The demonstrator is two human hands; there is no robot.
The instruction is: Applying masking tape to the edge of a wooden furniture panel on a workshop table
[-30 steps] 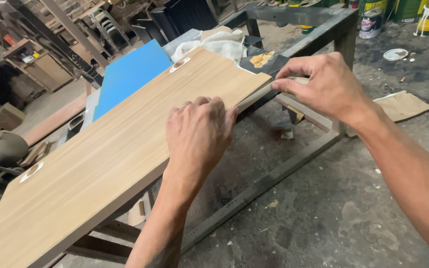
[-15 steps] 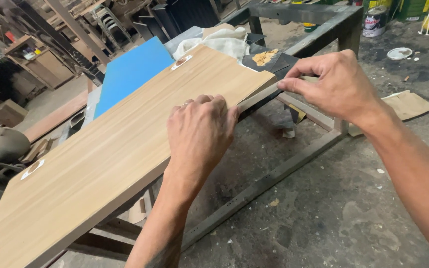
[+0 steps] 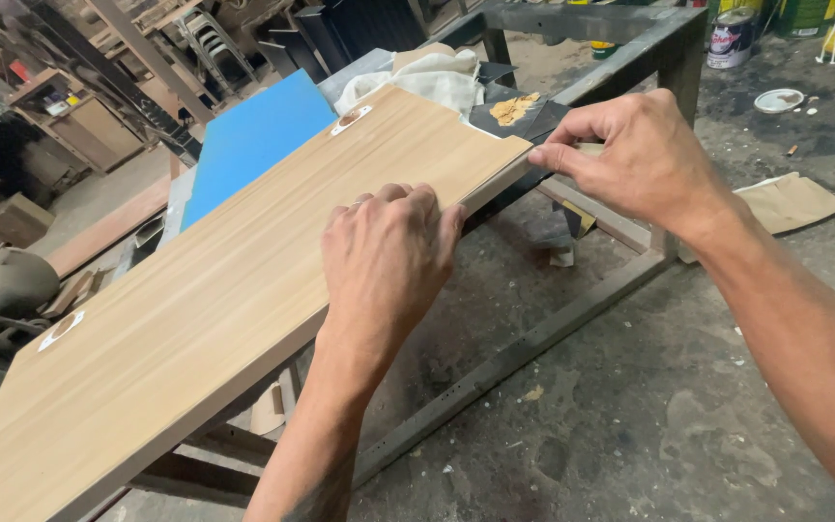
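Dusty workshop floor spreads beneath you, grey and stained, with stacked wood and furniture crowding the background. Your left hand lies palm down on the wooden panel, its fingers together and curled over the panel's near long edge, pressing rather than gripping. Your right hand is at the panel's far corner, thumb and forefinger pinched together on a thin strip along that same edge; whether it is edge banding you cannot tell. The panel is a long board with a light wood-grain face, lying tilted across a dark metal frame that serves as the bench, its far end higher in view than the near end. Two round cut-outs show on its face, one near the far end and one near the left edge. Just beyond the panel lies a blue board, and past that a crumpled white cloth. On the floor to the right rest a scrap of cardboard, a small white lid, and several paint cans by the frame's far leg.
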